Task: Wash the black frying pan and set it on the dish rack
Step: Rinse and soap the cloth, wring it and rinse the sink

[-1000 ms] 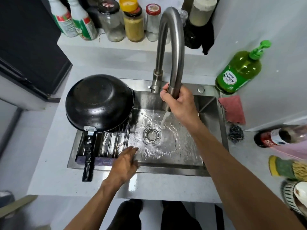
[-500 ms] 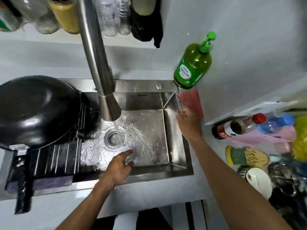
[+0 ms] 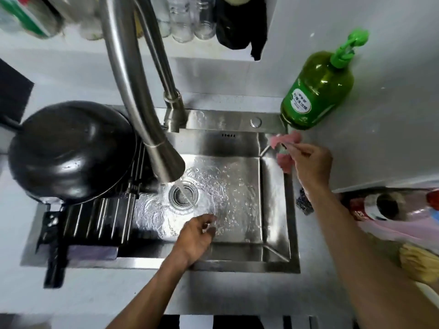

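The black frying pan [image 3: 71,153] lies upside down on the ribbed dish rack [image 3: 99,222] across the sink's left side, its black handle [image 3: 54,257] pointing toward me over the front rim. Water runs from the steel faucet [image 3: 164,162] onto the drain [image 3: 183,195]. My left hand [image 3: 194,236] hangs over the sink's front part, fingers loosely apart, holding nothing. My right hand [image 3: 308,160] is at the sink's right rim, pinching a pink cloth [image 3: 282,141] and lifting it.
A green pump bottle of dish soap [image 3: 318,91] stands at the sink's back right corner. A dark steel scourer [image 3: 303,200] lies right of the sink. Bottles and a bag crowd the right counter. Jars line the shelf behind the faucet.
My right hand let go of the faucet spout, moved right to the sink's rim and picked up the pink cloth. My left hand shifted a little toward the sink's middle.
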The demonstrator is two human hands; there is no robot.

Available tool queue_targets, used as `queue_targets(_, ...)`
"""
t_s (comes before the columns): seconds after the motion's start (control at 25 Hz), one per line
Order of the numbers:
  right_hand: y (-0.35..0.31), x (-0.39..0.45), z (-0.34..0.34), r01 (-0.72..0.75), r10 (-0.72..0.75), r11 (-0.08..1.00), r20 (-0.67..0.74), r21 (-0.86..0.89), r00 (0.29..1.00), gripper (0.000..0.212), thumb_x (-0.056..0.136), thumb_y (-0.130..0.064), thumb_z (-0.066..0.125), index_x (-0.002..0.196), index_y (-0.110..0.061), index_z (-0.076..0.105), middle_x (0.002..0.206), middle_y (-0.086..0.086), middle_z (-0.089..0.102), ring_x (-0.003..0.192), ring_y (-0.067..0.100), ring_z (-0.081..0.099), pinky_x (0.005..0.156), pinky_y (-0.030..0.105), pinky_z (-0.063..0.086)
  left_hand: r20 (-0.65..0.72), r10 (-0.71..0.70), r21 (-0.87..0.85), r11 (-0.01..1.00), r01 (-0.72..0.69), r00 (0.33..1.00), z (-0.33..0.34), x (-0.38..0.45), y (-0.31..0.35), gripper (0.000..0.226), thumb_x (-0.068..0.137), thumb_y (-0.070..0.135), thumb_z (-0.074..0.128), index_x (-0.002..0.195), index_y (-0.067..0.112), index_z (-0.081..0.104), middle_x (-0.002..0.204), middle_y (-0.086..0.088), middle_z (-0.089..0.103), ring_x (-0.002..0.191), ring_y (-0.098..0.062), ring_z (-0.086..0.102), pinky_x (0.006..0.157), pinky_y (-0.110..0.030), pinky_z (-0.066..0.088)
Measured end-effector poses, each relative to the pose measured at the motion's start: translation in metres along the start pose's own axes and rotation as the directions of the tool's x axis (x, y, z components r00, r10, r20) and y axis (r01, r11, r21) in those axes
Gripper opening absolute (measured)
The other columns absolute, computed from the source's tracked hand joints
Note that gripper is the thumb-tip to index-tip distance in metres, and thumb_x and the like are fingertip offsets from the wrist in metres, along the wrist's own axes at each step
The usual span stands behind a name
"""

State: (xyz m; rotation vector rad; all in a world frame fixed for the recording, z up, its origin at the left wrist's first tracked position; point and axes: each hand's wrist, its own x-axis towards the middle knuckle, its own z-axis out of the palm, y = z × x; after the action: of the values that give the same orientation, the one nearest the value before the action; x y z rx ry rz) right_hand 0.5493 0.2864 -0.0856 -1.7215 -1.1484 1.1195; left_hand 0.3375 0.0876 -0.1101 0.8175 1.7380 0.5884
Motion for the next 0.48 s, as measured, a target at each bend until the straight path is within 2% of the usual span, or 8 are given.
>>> queue_targets(0.08,-0.016,-0.037,0.021,-0.083,0.069,0.981,0.088,0.176,0.994,0.005,0.085,-0.007,0.078,0.089,-0.009,0.078,0.079,0.011,0.077,0.067,0.021,0.074,0.061,0.026,0.058,-0.096,0.030,-0.149,0.988,-0.044,0.995,-0.012,-0.005,0.009,0.020,0.088,-0.010,0.056,0.097,0.002,0.068,0.090,0.000,0.067,0.082,-0.010,0.058,0.070,-0.007,0.044)
queue_targets(0.16,-0.022,-0.085,0.052,-0.247,0.181,0.931,0.247,0.270,0.952,0.009,0.088,-0.005,0.073,0.092,-0.012,0.077,0.086,0.009,0.078,0.075,0.020,0.075,0.065,0.025,0.058,-0.260,0.043,-0.280,0.953,-0.118,0.965,-0.032,-0.011,0.017,0.017,0.089,-0.007,0.057,0.093,0.004,0.069,0.089,-0.001,0.071,0.085,-0.012,0.063,0.078,-0.013,0.048)
queue_targets(0.24,-0.024,-0.130,0.093,-0.383,0.274,0.881,0.362,0.277,0.891,0.012,0.093,-0.004,0.067,0.098,-0.010,0.076,0.090,0.013,0.078,0.074,0.017,0.073,0.061,0.024,0.057,-0.360,-0.037,-0.464,0.874,-0.144,0.932,-0.059,-0.014,0.020,0.015,0.090,-0.001,0.058,0.093,0.009,0.070,0.088,-0.006,0.073,0.083,-0.015,0.067,0.072,-0.020,0.051)
queue_targets(0.28,-0.025,-0.147,0.110,-0.431,0.318,0.863,0.380,0.262,0.868,0.011,0.093,-0.003,0.067,0.100,-0.007,0.075,0.094,0.018,0.076,0.075,0.020,0.071,0.061,0.026,0.056,-0.336,-0.082,-0.566,0.814,-0.132,0.938,-0.069,-0.013,0.020,0.015,0.091,0.002,0.057,0.093,0.010,0.070,0.088,-0.007,0.073,0.080,-0.017,0.067,0.067,-0.022,0.052)
queue_targets(0.36,-0.030,-0.174,0.142,-0.508,0.378,0.818,0.415,0.269,0.827,0.010,0.091,-0.003,0.069,0.098,-0.003,0.075,0.098,0.023,0.074,0.082,0.027,0.066,0.065,0.030,0.050,-0.157,-0.066,-0.713,0.698,-0.067,0.985,-0.093,-0.012,0.018,0.015,0.093,0.018,0.057,0.099,0.013,0.070,0.094,-0.007,0.073,0.082,-0.018,0.067,0.065,-0.025,0.053)
queue_targets(0.44,-0.035,-0.187,0.157,-0.576,0.417,0.756,0.448,0.311,0.790,0.007,0.089,-0.005,0.071,0.096,-0.004,0.074,0.095,0.017,0.075,0.084,0.028,0.065,0.065,0.032,0.047,0.006,-0.017,-0.719,0.695,0.016,1.000,-0.101,-0.006,0.016,0.026,0.090,0.035,0.061,0.107,0.016,0.069,0.101,-0.004,0.073,0.086,-0.014,0.067,0.067,-0.026,0.054)
queue_targets(0.48,-0.038,-0.190,0.162,-0.604,0.440,0.726,0.453,0.330,0.776,0.009,0.089,-0.007,0.071,0.098,-0.005,0.074,0.096,0.014,0.075,0.084,0.027,0.066,0.063,0.031,0.047,0.025,-0.020,-0.704,0.710,0.032,0.999,-0.103,-0.001,0.014,0.032,0.086,0.037,0.067,0.107,0.014,0.068,0.101,-0.004,0.073,0.085,-0.014,0.067,0.064,-0.027,0.053)
